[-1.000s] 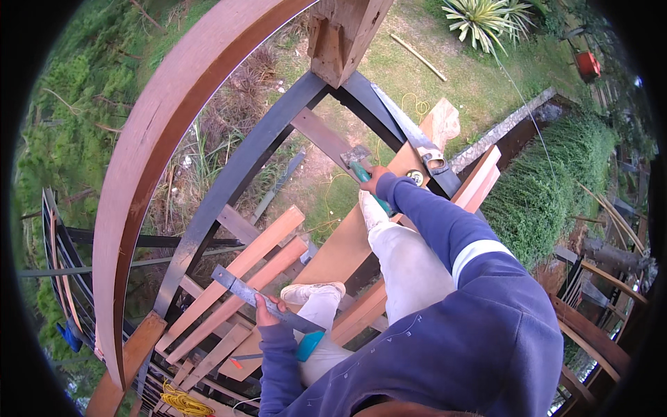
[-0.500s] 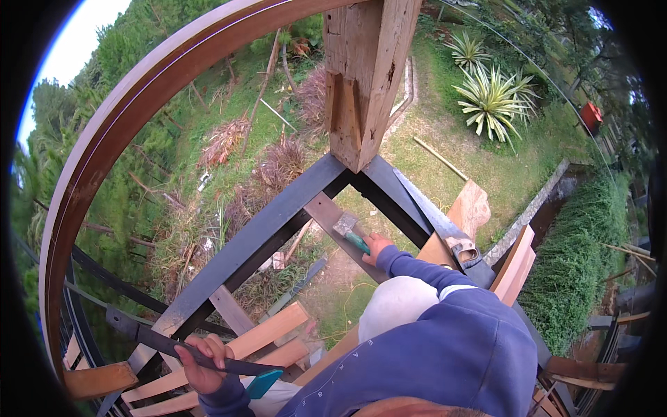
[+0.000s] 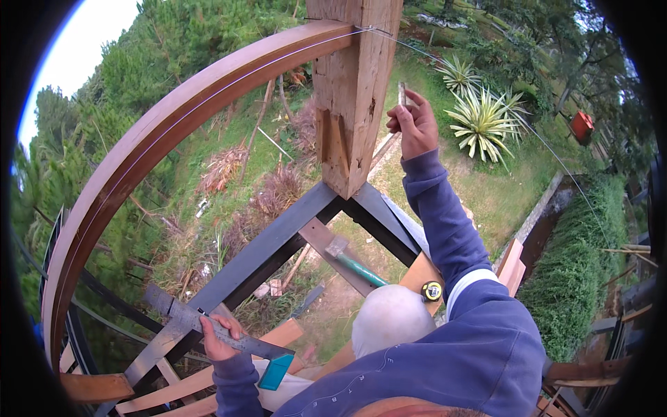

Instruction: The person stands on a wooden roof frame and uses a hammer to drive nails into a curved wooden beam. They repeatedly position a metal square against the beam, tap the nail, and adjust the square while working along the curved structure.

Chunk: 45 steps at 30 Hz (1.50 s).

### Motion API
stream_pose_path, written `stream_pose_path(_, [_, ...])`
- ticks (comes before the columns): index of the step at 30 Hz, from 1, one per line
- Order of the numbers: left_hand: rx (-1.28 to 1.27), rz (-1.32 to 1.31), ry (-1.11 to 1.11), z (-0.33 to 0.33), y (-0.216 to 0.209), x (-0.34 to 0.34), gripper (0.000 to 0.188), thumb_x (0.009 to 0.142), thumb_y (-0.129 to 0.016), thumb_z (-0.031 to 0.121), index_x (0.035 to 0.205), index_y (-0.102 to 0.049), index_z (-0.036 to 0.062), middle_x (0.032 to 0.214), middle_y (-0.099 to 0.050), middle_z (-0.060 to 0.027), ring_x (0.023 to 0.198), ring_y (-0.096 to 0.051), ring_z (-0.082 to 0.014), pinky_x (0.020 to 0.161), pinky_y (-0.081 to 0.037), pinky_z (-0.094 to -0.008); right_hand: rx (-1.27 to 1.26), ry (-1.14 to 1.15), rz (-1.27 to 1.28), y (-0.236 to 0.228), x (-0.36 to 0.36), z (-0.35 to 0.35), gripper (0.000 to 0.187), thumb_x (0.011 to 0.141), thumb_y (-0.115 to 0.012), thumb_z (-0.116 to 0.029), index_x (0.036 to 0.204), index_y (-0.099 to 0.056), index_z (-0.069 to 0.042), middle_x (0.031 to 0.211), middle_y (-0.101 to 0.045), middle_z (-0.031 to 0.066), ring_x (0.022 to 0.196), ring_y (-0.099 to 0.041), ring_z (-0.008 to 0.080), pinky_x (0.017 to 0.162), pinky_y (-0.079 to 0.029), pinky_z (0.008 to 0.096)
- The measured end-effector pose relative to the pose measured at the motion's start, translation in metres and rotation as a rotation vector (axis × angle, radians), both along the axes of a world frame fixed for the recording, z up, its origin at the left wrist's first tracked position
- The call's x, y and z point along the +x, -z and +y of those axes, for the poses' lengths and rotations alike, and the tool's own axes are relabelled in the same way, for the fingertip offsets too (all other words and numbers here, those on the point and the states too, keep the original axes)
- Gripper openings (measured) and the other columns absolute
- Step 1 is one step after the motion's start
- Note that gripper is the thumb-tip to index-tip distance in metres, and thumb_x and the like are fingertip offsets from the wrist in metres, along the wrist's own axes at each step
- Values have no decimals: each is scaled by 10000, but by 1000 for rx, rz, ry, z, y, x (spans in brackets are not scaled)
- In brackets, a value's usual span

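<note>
My left hand is closed around the blade of a square with a teal handle, held over the black beam at lower left. My right hand is raised beside the wooden post, its fingers pinching a thin pale strip whose kind I cannot make out. A hammer with a green handle lies on the wooden crosspiece between the beams, near my pale-clothed knee. A yellow and black tape measure rests on a board below my right arm.
Black beams meet at the foot of the post. A curved timber with a string along it arcs to the post. Part of a saw blade shows behind my right sleeve. Grassy ground lies far below.
My right hand has let go of the hammer's handle and moved up beside the post with the pale strip. The square has turned in my left hand, showing its flat face. The tape measure has come into sight.
</note>
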<state>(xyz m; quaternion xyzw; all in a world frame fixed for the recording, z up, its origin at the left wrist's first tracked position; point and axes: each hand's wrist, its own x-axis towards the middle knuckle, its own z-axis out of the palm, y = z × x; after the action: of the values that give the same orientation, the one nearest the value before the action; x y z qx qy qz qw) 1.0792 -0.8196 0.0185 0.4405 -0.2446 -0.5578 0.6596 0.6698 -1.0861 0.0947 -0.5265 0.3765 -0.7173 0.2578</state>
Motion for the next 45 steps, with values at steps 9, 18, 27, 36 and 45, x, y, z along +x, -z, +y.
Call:
stream_pose_path(9, [0, -4, -38, 2, 6, 1, 462, 952, -364, 507, 761, -433, 92, 580, -404, -49, 516, -399, -137, 496, -334, -266, -206, -207, -165, -101, 7, -30, 233, 966, -449, -127, 1121, -533, 25, 975, -637, 168, 778, -667, 223, 667, -559, 293])
stream_pose_path(18, [-22, -79, -66, 5, -4, -7, 460, 956, -359, 497, 762, -433, 87, 576, -399, -51, 514, -397, -139, 502, -335, -266, -308, -124, -202, -113, 17, -52, 200, 961, -437, -90, 987, -550, 73, 889, -647, 177, 778, -671, 248, 713, -569, 324])
stream_pose_path(27, [-12, -63, -99, 1, 3, -9, 440, 966, -356, 473, 757, -433, 94, 600, -400, -37, 523, -402, -127, 497, -329, -254, -286, -132, -104, -133, 18, -60, 196, 954, -444, -78, 1005, -532, 89, 895, -646, 186, 783, -672, 248, 727, -569, 316])
stream_pose_path(36, [-6, -58, -71, -2, -2, -12, 452, 959, -366, 483, 752, -438, 88, 581, -387, -38, 504, -399, -136, 495, -329, -256, -237, -116, -128, -101, 15, -49, 183, 932, -495, -70, 1041, -549, 67, 896, -645, 158, 753, -667, 215, 683, -571, 305])
stream_pose_path(45, [-12, -85, -82, -6, 3, -10, 454, 963, -365, 468, 741, -434, 77, 598, -388, -39, 504, -399, -137, 494, -321, -261, -190, -125, -247, -99, 25, -46, 214, 926, -501, -59, 1104, -505, 61, 887, -632, 145, 723, -655, 191, 656, -560, 286])
